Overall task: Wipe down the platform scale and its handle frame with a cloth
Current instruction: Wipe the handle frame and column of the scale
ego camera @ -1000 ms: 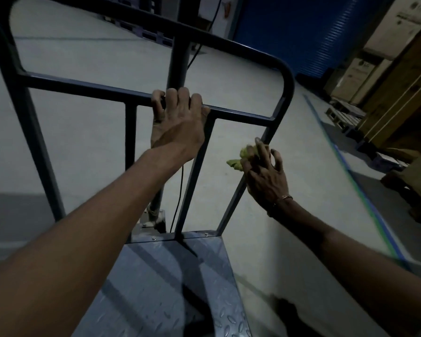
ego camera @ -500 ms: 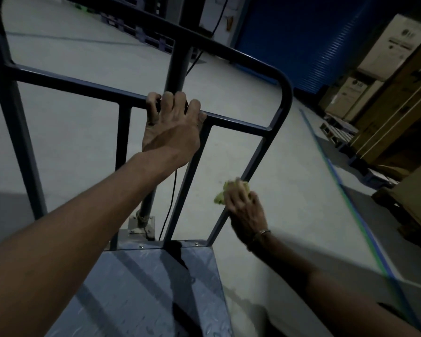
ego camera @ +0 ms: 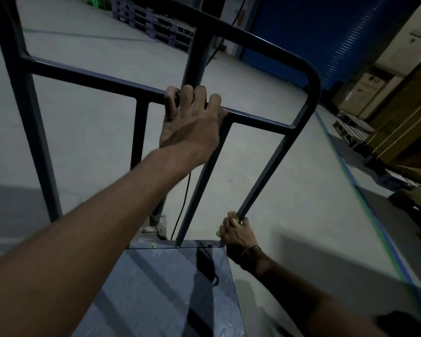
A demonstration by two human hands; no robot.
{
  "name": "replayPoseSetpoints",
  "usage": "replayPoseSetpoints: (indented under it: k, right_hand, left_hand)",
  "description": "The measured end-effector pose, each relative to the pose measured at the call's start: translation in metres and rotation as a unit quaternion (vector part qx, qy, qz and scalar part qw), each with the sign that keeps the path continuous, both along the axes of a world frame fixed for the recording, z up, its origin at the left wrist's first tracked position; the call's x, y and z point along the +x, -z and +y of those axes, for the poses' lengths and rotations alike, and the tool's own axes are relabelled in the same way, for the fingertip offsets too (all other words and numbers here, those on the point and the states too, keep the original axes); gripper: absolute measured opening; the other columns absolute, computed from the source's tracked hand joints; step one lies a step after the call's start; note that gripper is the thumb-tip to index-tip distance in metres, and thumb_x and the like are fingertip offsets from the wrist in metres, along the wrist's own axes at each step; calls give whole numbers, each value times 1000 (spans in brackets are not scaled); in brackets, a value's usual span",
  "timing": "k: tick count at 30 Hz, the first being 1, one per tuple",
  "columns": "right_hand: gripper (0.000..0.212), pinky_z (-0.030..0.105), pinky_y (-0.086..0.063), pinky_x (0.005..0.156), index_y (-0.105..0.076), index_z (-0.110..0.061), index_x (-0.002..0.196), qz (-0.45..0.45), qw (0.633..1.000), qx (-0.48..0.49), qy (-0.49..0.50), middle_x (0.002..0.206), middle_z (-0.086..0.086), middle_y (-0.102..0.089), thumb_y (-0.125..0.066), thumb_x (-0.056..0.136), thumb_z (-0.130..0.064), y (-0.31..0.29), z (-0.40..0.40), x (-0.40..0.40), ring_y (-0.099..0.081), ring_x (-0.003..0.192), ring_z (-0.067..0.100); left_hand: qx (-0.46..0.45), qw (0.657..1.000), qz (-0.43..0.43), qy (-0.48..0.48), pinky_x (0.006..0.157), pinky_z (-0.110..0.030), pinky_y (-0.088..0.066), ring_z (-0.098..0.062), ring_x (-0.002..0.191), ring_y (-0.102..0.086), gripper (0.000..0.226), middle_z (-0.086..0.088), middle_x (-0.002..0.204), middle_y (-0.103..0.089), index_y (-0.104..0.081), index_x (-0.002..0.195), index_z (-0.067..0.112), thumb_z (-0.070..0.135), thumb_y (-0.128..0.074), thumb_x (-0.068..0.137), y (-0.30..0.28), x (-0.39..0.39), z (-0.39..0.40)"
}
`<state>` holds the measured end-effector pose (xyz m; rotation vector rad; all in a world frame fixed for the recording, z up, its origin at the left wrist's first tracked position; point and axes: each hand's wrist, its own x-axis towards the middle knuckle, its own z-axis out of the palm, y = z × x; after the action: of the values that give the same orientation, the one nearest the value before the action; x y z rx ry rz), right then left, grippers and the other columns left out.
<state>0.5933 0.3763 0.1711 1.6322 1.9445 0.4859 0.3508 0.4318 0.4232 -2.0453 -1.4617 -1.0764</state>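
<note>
A: Cloth [ego camera: 218, 232]?
B: Nearly hidden. A yellow-green scrap shows at the thumb side of the right hand [ego camera: 237, 233]; the rest is balled inside that grip, fingers curled shut on it and around the frame's [ego camera: 313, 79] right upright [ego camera: 265, 173]. Cloth sits between palm and tube, so the squeeze does the wiping.

A: How low on the upright?
B: At its foot, just above and beside the platform's [ego camera: 168, 288] far right corner. I'd judge this post is close to done.

A: Left hand [ego camera: 192, 125]?
B: Up and left of the cloth grip, well apart. Fingers hooked over the crossbar [ego camera: 260, 117], clamped on bare metal, no cloth. Looks like bracing, to steady the frame and the lean.

A: Beyond that?
B: Round pole [ego camera: 196, 54] behind the left fingers; thin cable [ego camera: 184, 198] hanging below. Tread-plate deck sits under both arms, not yet being wiped. Boxes [ego camera: 375, 88] far right on the floor.
</note>
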Motion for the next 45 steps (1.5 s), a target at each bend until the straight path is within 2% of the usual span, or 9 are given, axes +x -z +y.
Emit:
replayPoseSetpoints:
  k: [5,10,14,22,27,32,36,42,45]
  right_hand:
    - [43,58,-26,112,-40,-16,151,-34,996,-77,9,162,18,-27,-35,109,-23,19,-5,-11,-8,154,40]
    - [39,52,-27,114,-52,-16,144,-33,998,-54,1,155,17,-43,-36,109,-21,15,-7,-20,-23,150,41]
    - [37,49,-36,103,-61,-24,135,24,998,56,1,133,11,-63,-50,101,-17,-24,-1,-17,-36,138,38]
    - [68,58,-19,121,-47,-19,152,67,940,320,-93,165,16,-34,-58,85,-14,-177,-5,12,-11,159,32]
    - [44,50,-47,95,-64,-17,135,108,895,384,-199,139,10,-63,-61,92,-9,-225,-17,28,-44,145,37]
    - [46,48,-52,81,-60,-11,142,192,822,506,-179,135,15,-64,-61,96,-8,-275,-39,8,-56,130,38]
    - [47,50,-57,80,-54,-12,142,238,860,438,-106,142,12,-58,-51,95,-8,-283,-17,-12,-41,146,35]
    - [44,52,-38,116,-57,-11,127,450,775,443,-33,130,12,-58,-39,88,-20,-270,-3,-100,-41,137,41]
    - [45,43,-37,121,-57,-12,135,444,784,418,-119,135,10,-57,-46,91,-14,-270,-8,-158,-33,137,28]
  left_hand:
    - [11,1000,0,11,102,-49,-17,-36,114,-48,32,-14,118,-56,-59,120,14,33,-35,111,1,-2,3]
    - [-3,1000,-4,20,103,-48,-16,-36,118,-47,32,-14,123,-55,-57,124,15,32,-34,112,0,-1,-1]
    - [15,1000,-4,19,99,-48,-18,-35,112,-49,28,-13,117,-56,-58,120,14,30,-38,110,2,-2,1]
    - [-7,1000,-5,22,99,-48,-18,-34,112,-48,21,-11,116,-56,-58,116,16,30,-44,109,0,-3,5]
    - [-17,999,-6,33,98,-46,-19,-32,114,-48,24,-8,117,-59,-59,118,17,31,-42,110,-3,-6,3]
    - [-29,996,25,80,94,-42,-25,-27,108,-59,22,-1,110,-69,-67,123,19,28,-55,106,-11,-26,-2]
    - [-20,996,54,67,98,-43,-32,-32,106,-63,34,-6,113,-71,-66,132,15,19,-55,100,-13,-51,-10]
    - [-2,999,47,-12,93,-49,-38,-34,97,-62,43,-7,103,-71,-69,117,15,40,-36,108,-13,-80,-15]
    - [-22,999,44,-9,92,-48,-37,-33,98,-64,44,-7,104,-72,-69,116,14,42,-37,106,-13,-78,-14]
